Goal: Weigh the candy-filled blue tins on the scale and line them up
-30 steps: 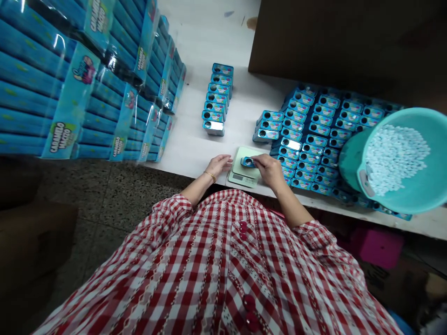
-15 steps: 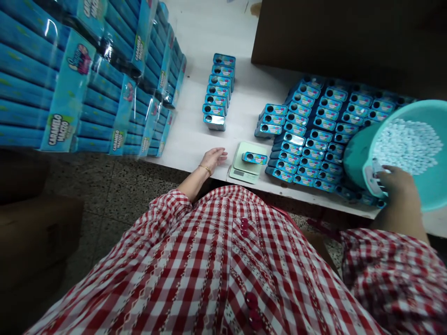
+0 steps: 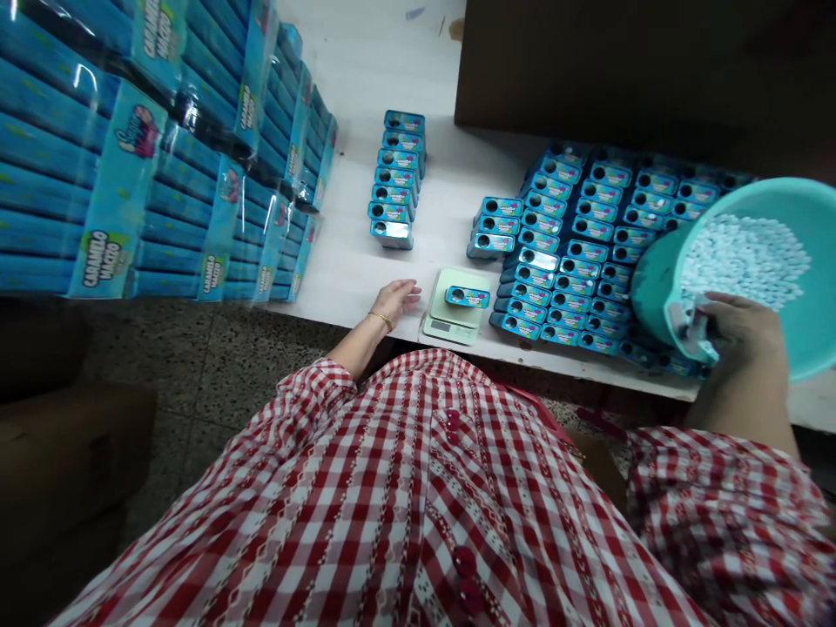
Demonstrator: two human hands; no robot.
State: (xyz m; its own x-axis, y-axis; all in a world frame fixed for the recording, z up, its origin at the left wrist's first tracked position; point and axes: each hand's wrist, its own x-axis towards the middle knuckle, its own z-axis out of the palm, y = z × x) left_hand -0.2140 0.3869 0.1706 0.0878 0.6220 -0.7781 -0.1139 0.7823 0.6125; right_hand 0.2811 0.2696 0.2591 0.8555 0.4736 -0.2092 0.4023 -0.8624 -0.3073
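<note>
A small blue tin [image 3: 467, 297] lies on a pale green scale [image 3: 455, 312] at the near edge of the white table [image 3: 392, 78]. My left hand [image 3: 397, 297] rests flat on the table just left of the scale, fingers spread. My right hand [image 3: 737, 322] reaches over the rim of a tilted teal bucket [image 3: 659, 287] filled with small white tablets [image 3: 744, 257]. Its fingers curl into the tablets at the lower rim, and what they hold is hidden.
Several rows of blue tins [image 3: 581, 244] cover the table between scale and bucket. A short column of tins [image 3: 395, 174] stands further back. Wrapped blue cartons [image 3: 163, 148] pile up on the left. A dark brown box [image 3: 620, 70] sits behind.
My right hand left the tin on the scale and swung right to the bucket, then pushed over its rim into the tablets. My left hand stayed by the scale.
</note>
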